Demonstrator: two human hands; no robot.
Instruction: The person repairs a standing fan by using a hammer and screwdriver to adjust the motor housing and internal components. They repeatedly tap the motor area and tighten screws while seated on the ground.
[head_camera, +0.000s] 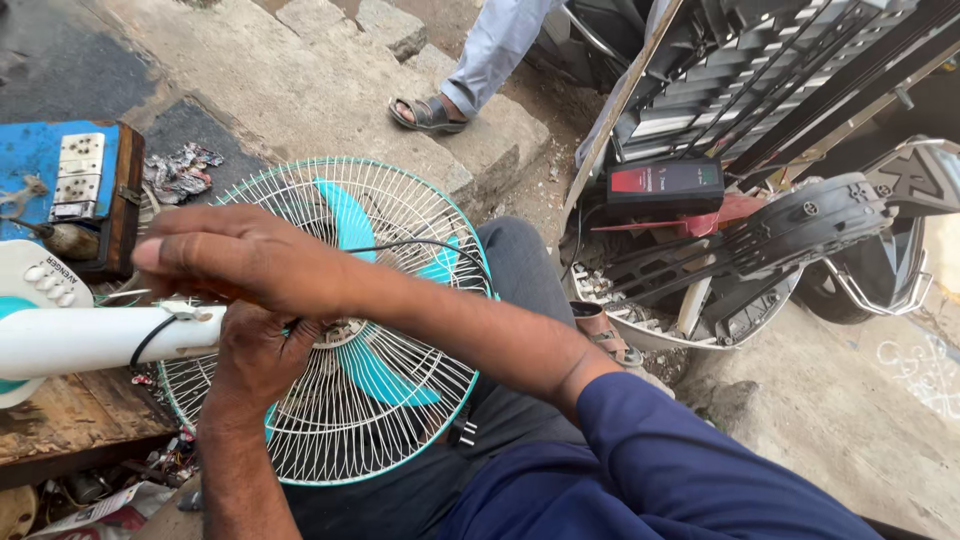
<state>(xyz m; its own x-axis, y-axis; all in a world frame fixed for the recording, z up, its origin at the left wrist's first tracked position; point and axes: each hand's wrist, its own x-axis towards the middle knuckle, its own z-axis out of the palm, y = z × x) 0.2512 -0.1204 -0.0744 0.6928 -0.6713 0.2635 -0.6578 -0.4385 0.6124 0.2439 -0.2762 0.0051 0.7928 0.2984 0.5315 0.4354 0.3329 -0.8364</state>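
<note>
- Fan (350, 330) with white wire guard and teal blades lies tilted across the person's lap, guard face up, its white stem (90, 338) running left onto the wooden table (70, 420).
- Left hand (262, 352) sits low against the guard by the hub, fingers curled in; grip looks clenched on something at the centre, but what it holds is hidden, cannot tell for sure.
- Right hand (235, 255) lies flat over the left one, palm down, fingers straight toward the stem; grip released, nothing in it.
- Black cord (420, 243) arcs over the guard from near the hub; a black tie loops the stem.
- Step, judged: work on the hub or guard centre, the flat hand steadying. Next move likely calls for a firm hold so the guard does not roll off the knee.
- Room: table edge touches the guard on the left, blue switch box (75, 190) just beyond; stone step behind; scrap pile with black charger box (665, 187) near on the right. Open space mostly toward the person's body.
- Another person's sandalled foot (428, 113) stands on the step, well apart.
</note>
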